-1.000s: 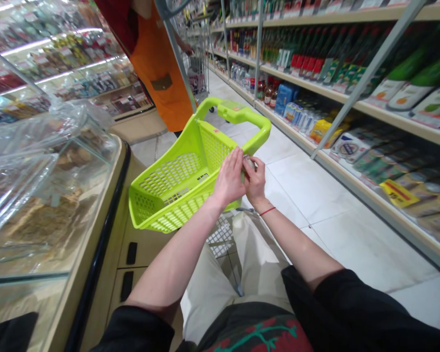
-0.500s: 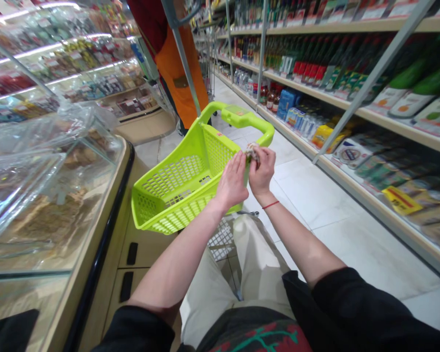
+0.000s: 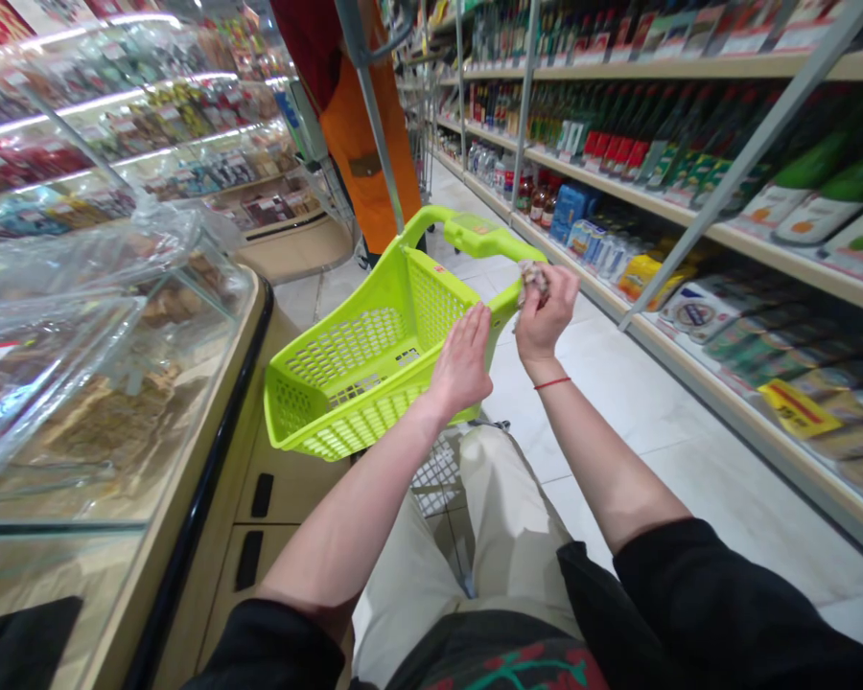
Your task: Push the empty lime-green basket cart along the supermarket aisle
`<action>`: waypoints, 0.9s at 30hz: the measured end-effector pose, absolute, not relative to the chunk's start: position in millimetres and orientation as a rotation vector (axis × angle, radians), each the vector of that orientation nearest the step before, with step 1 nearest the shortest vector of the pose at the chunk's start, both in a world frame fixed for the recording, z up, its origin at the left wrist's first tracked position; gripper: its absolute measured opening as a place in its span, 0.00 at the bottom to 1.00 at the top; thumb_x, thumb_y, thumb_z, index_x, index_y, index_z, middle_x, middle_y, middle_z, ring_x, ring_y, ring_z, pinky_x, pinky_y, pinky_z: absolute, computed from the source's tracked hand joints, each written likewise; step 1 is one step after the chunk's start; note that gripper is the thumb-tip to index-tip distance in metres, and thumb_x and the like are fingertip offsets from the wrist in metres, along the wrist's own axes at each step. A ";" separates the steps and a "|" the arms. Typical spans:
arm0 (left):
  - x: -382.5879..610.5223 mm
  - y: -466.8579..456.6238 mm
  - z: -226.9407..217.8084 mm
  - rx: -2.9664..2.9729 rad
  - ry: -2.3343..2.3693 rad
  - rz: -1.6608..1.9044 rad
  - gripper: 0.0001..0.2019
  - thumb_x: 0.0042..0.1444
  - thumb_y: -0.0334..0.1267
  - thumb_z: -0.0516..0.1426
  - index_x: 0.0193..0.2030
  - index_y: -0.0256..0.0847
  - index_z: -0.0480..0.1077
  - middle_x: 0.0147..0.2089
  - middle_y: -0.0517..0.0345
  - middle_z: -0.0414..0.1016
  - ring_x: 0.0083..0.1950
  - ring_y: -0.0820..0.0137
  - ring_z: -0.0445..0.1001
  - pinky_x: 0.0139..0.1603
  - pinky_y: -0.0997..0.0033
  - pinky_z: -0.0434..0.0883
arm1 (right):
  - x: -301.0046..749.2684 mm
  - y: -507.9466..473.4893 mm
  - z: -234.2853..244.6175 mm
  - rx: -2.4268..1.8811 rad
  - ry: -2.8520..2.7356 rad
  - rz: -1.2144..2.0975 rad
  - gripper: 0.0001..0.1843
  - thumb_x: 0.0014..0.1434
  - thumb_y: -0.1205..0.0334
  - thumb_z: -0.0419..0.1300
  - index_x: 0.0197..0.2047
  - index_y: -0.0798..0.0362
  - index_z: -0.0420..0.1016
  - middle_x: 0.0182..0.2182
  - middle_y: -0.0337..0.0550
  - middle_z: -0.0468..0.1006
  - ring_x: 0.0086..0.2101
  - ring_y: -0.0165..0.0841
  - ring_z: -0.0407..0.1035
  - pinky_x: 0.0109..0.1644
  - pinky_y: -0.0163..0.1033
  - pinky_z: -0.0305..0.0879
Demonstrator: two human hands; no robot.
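Observation:
In front of me stands a lime-green plastic shopping cart [image 3: 345,422] with a perforated basket and a looped handle [image 3: 475,235]. My left hand [image 3: 464,362] lies flat on the basket's near rim, its fingers stretched out and together. At the right corner of the handle, my right hand [image 3: 547,311] is closed round a crumpled whitish-brown cloth [image 3: 533,280]. The cloth touches the handle there. A red string circles my right wrist. Part of the cart's lower frame is hidden behind my left arm and my legs.
A glass-fronted counter [image 3: 179,402] with wrapped food stands close on the left. Shelves of bottles and cans [image 3: 690,216] run along the right. Beyond the cart stands a person in an orange apron [image 3: 374,163]. Pale tiled floor [image 3: 618,412] lies between cart and shelves.
My right hand has moved right and slightly up along the handle with the cloth, away from my left hand. The left hand stays on the rim. The view has shifted slightly.

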State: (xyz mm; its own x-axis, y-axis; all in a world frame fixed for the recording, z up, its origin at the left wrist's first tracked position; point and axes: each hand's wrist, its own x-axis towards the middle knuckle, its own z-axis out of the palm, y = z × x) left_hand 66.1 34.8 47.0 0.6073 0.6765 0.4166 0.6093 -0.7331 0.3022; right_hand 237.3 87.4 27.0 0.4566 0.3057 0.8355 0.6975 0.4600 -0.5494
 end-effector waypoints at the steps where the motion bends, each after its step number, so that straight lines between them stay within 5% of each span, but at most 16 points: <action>1: 66.5 34.8 47.0 2.697 1.088 0.791 0.51 0.43 0.25 0.54 0.77 0.29 0.41 0.80 0.35 0.42 0.81 0.54 0.40 0.79 0.46 0.45 | 241.5 92.1 33.3 -1.108 -1.128 -0.304 0.20 0.72 0.57 0.46 0.59 0.51 0.72 0.55 0.56 0.72 0.60 0.46 0.66 0.67 0.60 0.63; 5: 67.9 34.7 47.0 2.717 1.106 0.797 0.49 0.44 0.26 0.53 0.76 0.27 0.43 0.80 0.34 0.44 0.81 0.54 0.42 0.79 0.47 0.46 | 230.0 86.6 31.9 -1.071 -1.230 -0.276 0.25 0.73 0.58 0.42 0.63 0.51 0.72 0.60 0.55 0.73 0.67 0.45 0.61 0.72 0.60 0.58; 13: 66.3 35.9 43.7 2.706 1.090 0.846 0.46 0.48 0.28 0.53 0.76 0.28 0.44 0.79 0.34 0.46 0.81 0.55 0.43 0.79 0.46 0.47 | 189.0 54.4 -8.8 -1.048 -1.358 -0.222 0.23 0.73 0.56 0.45 0.62 0.49 0.75 0.59 0.51 0.77 0.64 0.40 0.67 0.71 0.56 0.64; 27: 68.1 37.2 46.3 2.683 1.085 0.790 0.52 0.42 0.26 0.54 0.77 0.30 0.41 0.80 0.36 0.42 0.81 0.54 0.40 0.80 0.47 0.45 | 262.7 109.5 48.0 -1.118 -1.330 -0.328 0.20 0.69 0.60 0.49 0.56 0.50 0.78 0.59 0.53 0.76 0.66 0.46 0.63 0.72 0.60 0.59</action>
